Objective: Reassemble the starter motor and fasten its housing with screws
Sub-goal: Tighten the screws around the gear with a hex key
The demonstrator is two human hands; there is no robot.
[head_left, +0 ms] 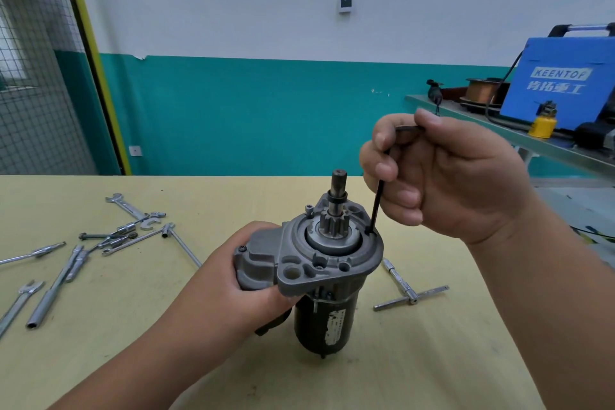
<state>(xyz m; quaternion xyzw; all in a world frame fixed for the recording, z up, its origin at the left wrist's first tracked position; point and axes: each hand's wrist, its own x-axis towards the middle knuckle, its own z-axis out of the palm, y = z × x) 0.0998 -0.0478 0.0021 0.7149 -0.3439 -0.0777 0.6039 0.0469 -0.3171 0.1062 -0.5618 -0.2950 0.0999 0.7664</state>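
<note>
I'm gripping the starter motor (319, 263) upright on the table (416, 359) with my left hand (239, 280) while my right hand (446, 176) is pinching a hex key (377, 200) down into a housing screw (368, 230).

I am facing a pale yellow table (432, 359). To my left, steel tools are lying scattered on it: an open-end wrench (128, 208) at the far side, a cluster of sockets (124, 229) and short bars just nearer, a sliding T-handle (181, 243) angling toward the middle, a long tubular wrench (53, 293) pointing toward me, and another spanner (18, 301) by the left edge. On my right a second T-handle (411, 293) is lying alone. Beyond it a side bench (565, 153) is carrying a blue KEENTOP welder (555, 86), a yellow can (542, 125) standing in front of it, and a spool of copper-coloured wire (482, 90) beside it. A wire-mesh partition (33, 76) is standing at the far left, and a small grey box (346, 3) is hanging high on the wall.
</note>
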